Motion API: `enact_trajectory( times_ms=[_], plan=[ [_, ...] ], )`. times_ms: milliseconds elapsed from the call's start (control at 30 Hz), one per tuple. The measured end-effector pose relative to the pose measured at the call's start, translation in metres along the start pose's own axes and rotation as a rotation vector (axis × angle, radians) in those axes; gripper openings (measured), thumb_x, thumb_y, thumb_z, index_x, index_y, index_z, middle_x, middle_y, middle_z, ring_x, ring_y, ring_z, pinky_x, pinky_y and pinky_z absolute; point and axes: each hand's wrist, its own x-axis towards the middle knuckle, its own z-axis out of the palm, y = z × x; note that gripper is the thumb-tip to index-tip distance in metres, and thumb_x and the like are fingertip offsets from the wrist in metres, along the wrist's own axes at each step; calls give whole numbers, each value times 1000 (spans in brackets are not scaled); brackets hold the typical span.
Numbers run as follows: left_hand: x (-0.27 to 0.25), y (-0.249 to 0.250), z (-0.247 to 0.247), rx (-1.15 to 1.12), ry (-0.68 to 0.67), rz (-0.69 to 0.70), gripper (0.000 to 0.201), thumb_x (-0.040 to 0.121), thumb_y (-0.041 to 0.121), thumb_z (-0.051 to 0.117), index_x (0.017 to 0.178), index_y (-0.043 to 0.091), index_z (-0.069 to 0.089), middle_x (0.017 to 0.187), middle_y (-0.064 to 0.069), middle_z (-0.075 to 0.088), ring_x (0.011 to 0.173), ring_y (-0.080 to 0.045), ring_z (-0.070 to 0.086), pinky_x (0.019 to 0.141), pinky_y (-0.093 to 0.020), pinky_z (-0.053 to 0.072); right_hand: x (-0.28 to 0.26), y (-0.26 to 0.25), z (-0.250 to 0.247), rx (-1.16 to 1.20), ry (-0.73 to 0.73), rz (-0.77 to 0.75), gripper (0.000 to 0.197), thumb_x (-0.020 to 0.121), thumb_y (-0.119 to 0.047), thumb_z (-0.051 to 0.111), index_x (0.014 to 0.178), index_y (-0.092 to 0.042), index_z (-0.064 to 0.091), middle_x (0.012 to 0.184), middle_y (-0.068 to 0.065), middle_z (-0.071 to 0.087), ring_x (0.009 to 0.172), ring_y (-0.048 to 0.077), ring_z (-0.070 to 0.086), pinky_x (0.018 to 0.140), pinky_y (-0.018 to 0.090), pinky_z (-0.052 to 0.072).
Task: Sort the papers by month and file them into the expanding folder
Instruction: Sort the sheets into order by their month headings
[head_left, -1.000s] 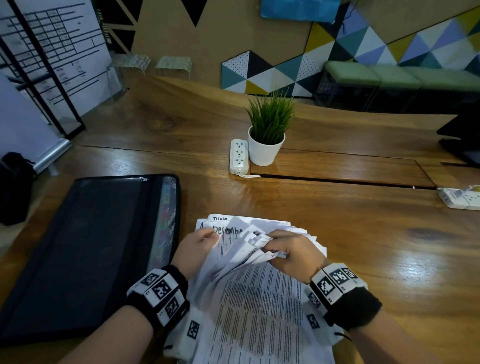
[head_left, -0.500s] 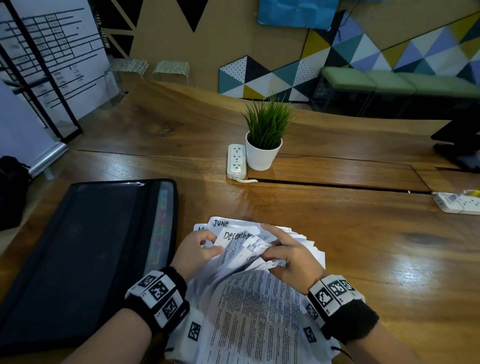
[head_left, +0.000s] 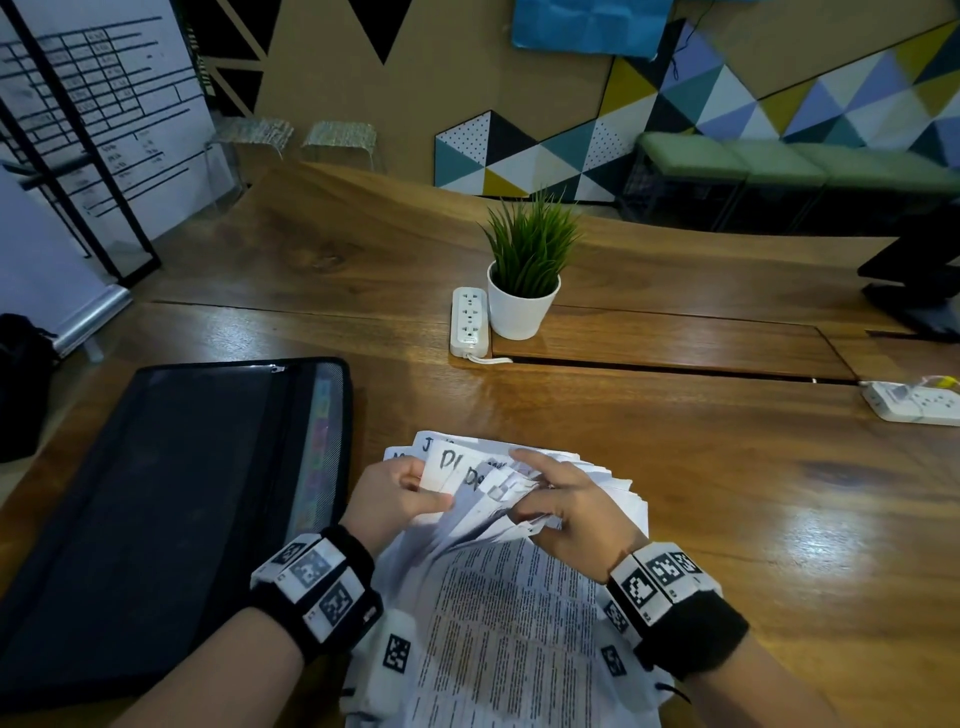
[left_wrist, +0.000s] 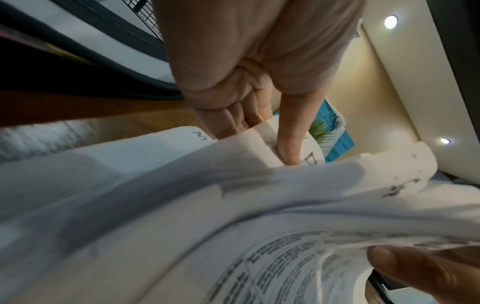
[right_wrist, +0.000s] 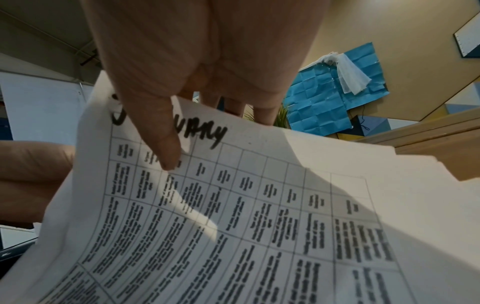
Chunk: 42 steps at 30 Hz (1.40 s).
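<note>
A stack of white printed papers (head_left: 498, 623) lies on the wooden table (head_left: 727, 493) in front of me, with handwritten month names at their far ends. My left hand (head_left: 400, 493) pinches the far corner of lifted sheets (left_wrist: 259, 164), thumb on top. My right hand (head_left: 561, 509) grips a bundle of curled-up sheets; its thumb presses a table-printed sheet (right_wrist: 233, 205) headed with a month ending "uary". The black expanding folder (head_left: 171, 519) lies to the left of the papers, its coloured tabs (head_left: 317, 447) showing along its right side.
A potted plant in a white pot (head_left: 524, 291) and a white power strip (head_left: 469, 322) stand beyond the papers. Another power strip (head_left: 914, 400) lies at the right edge. A cable slot (head_left: 675, 366) runs across the table. A black bag (head_left: 21, 384) sits off the left edge.
Both hands keep leafing through the far ends of the sheets. The left hand has lifted and taken a corner sheet between thumb and fingers; a "D"-marked sheet now stands up where "December" lay flat.
</note>
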Motion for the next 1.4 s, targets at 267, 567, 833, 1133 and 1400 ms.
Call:
enact_trajectory(
  times_ms=[267,567,833,1133,1400],
  plan=[
    [2,-1,0,-56,50,-6,6,82,4,71,80,-2,70,76,-10,73,70,-23,64,68,-34,49,-2,4,-1,-20,2,10,27,67,-9,67,87,-27,72,88,-9,68,93,14,48,84,15,33],
    [-17,8,-10,201,-466,-99,35,97,44,45,107,23,71,110,11,71,108,-4,62,97,-23,40,0,1,-4,-2,-31,46,26,76,-9,67,96,-25,72,111,-5,66,125,7,44,100,19,36],
    [3,-17,-14,95,19,-179,34,78,25,67,107,13,56,101,-10,63,93,-28,61,81,-34,46,-1,1,-3,106,-8,72,23,73,-3,68,92,-15,73,109,-6,52,91,4,53,79,10,41],
    [-13,-4,-10,41,-168,-10,16,75,2,71,70,12,59,68,8,61,64,-7,53,62,-19,42,0,3,-7,67,-19,50,19,75,-8,70,91,-18,73,143,-21,25,93,-16,49,83,9,42],
    [-13,-5,-10,-5,-149,-53,23,90,3,60,102,17,74,84,-5,73,71,-16,60,68,-27,49,2,3,-5,65,7,61,23,74,-8,70,93,-21,73,122,-10,55,110,12,53,92,27,43]
  ],
)
